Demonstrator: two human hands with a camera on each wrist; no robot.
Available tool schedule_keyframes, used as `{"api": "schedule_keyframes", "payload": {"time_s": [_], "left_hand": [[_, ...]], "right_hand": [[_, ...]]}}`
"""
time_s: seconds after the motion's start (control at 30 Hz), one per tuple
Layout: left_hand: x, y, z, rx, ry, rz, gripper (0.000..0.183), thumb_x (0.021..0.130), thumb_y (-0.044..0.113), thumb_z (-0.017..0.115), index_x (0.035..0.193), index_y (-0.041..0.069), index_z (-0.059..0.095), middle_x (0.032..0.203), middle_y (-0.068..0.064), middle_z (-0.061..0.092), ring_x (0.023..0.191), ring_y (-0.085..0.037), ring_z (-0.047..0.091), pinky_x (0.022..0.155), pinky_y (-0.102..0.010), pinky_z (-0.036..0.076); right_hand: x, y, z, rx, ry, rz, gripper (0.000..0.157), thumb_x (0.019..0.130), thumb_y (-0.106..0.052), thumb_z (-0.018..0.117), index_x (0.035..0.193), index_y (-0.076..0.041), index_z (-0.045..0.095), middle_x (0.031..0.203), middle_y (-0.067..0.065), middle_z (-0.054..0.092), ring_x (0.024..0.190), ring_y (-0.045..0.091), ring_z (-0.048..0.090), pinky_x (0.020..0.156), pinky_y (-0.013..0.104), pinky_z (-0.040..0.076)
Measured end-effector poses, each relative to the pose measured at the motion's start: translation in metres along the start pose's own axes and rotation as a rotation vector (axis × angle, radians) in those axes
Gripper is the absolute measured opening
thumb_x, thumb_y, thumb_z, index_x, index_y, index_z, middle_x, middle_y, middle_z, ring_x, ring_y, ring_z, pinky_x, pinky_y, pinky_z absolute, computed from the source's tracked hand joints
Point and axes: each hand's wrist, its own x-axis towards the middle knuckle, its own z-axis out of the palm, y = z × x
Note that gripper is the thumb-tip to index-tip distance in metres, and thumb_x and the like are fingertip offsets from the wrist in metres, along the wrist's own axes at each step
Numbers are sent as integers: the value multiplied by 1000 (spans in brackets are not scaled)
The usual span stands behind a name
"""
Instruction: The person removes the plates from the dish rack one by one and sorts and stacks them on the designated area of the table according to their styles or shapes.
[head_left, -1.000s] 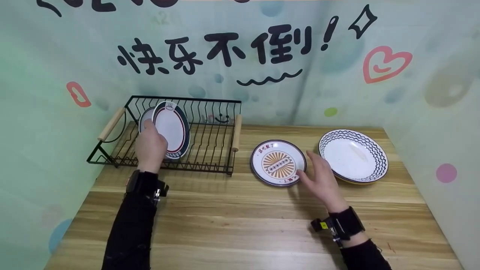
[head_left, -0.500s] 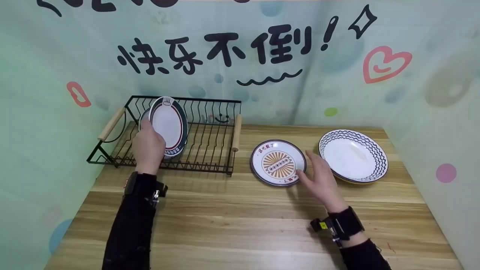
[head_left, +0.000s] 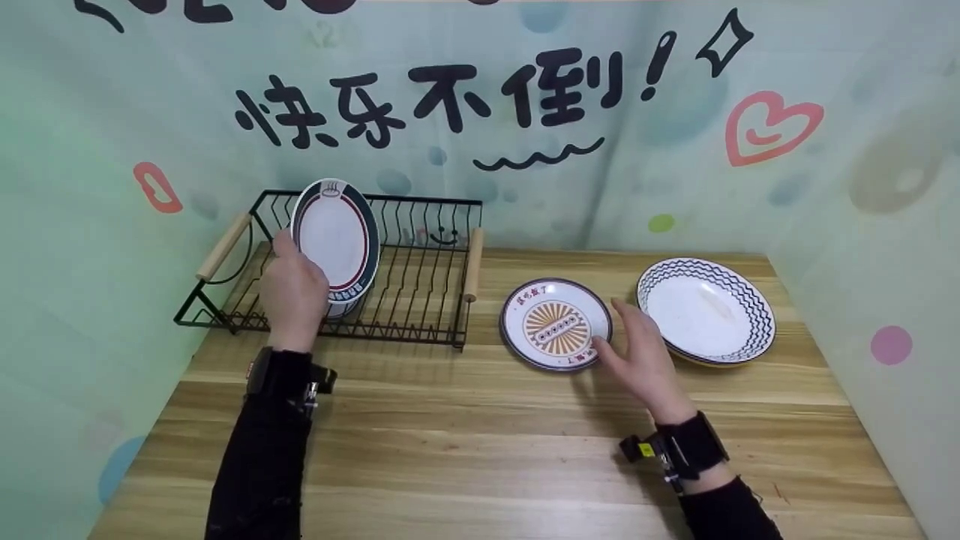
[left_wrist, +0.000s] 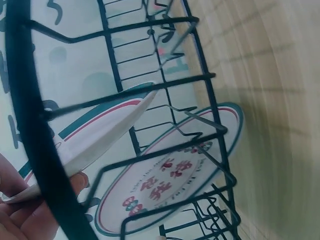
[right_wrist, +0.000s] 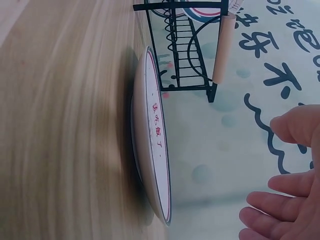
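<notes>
My left hand (head_left: 294, 296) pinches the near-left rim of an oval-looking plate (head_left: 335, 238) with a dark green and red border. Tilted, that plate stands over the left half of a black wire dish rack (head_left: 427, 199). In the left wrist view, a second plate (left_wrist: 170, 175) with red lettering leans among the wires below it. My right hand (head_left: 645, 364) hovers with fingers spread at the right edge of a small plate (head_left: 557, 325) with an orange sunburst. Nothing lies between its fingers in the right wrist view, where the small plate (right_wrist: 155, 135) rests lower down.
At the right, a large white bowl (head_left: 697, 311) with a wavy black border stands on the wooden table (head_left: 465, 450), just beyond my right hand. The rack's wooden handle (head_left: 474, 266) faces the small plate. A printed curtain (head_left: 562, 210) closes off the back.
My left hand has raised the green-bordered plate higher above the rack, uncovering the lower edge of the plate behind it. The right hand has stayed in place.
</notes>
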Motion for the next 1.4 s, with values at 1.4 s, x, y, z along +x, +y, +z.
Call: {"api": "schedule_keyframes", "payload": {"time_s": [1.4], "left_hand": [[-34,55,-17,-378,145,47,40,93,-3,56,131,-9,51,119,-28,62,96,-44,65,82,-53,55]], "right_hand": [[3,-8,-3,28,16,18,65,88,-12,72,141,12,42,140,32,46,131,46,40,114,54,27]]}}
